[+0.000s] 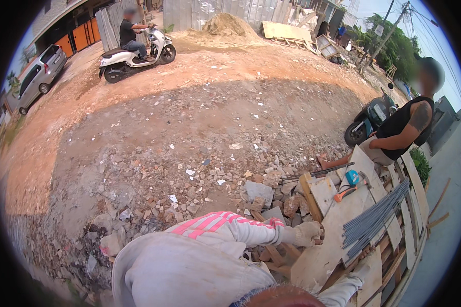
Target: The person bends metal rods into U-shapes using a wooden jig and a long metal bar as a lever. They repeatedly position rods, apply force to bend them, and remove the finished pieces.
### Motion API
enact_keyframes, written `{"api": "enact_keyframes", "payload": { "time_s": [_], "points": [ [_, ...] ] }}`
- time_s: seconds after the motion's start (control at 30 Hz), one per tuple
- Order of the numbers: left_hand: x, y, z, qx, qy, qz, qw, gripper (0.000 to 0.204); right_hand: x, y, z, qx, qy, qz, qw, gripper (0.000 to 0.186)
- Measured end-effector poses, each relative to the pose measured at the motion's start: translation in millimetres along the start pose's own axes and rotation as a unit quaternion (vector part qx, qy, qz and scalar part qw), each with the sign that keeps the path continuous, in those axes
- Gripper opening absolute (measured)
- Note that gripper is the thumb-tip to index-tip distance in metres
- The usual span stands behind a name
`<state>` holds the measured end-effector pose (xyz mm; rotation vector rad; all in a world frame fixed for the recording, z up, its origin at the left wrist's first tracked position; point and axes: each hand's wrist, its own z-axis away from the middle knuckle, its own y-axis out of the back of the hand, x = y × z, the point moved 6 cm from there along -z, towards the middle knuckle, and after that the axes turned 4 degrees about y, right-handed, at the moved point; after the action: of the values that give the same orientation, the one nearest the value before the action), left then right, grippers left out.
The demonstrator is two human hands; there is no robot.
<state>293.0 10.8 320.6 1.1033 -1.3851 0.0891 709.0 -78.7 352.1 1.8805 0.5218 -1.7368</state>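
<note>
"While rubble-strewn ground (200,143) fills the middle of the frame, what lies by our hands?"

"At lower right we have a stack of wooden boards (315,266), and across it, near the frame's right side, a bundle of thin grey rods (379,215)."

"And our fingers?"

"Our left hand (307,234), gloved, is at the stack's left edge, fingers curled; we cannot tell whether they grip anything. Our right hand (362,271) is low in the frame, just below the rods, too unclear for us to say wide or narrow."

"What should worry us?"

"The boards overlap unevenly, with gaps, so if one tipped under our push, we judge the rods could slide and scatter. A careless reach might also knock down the orange-handled tool (346,193) or the small blue tape measure (352,177) above it."
</note>
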Motion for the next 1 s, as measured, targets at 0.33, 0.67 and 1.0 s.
{"api": "enact_keyframes", "payload": {
  "time_s": [0.33, 0.67, 1.0],
  "points": [
    [-26, 9, 149, 0.14, 0.108, -0.036, 0.984, 0.037, -77, -58, 61, -0.25, 0.031, -0.47, 0.846, 0.029],
    [6, -16, 199, 0.143, 0.12, 0.13, 0.974, 0.03, -138, -56, 215, -0.096, 0.075, -0.471, 0.874, 0.031],
    [20, -39, 161, -0.029, 0.098, 0.12, 0.987, 0.025, -77, 66, 284, 0.037, -0.054, -0.44, 0.896, 0.028]
  ]
}}
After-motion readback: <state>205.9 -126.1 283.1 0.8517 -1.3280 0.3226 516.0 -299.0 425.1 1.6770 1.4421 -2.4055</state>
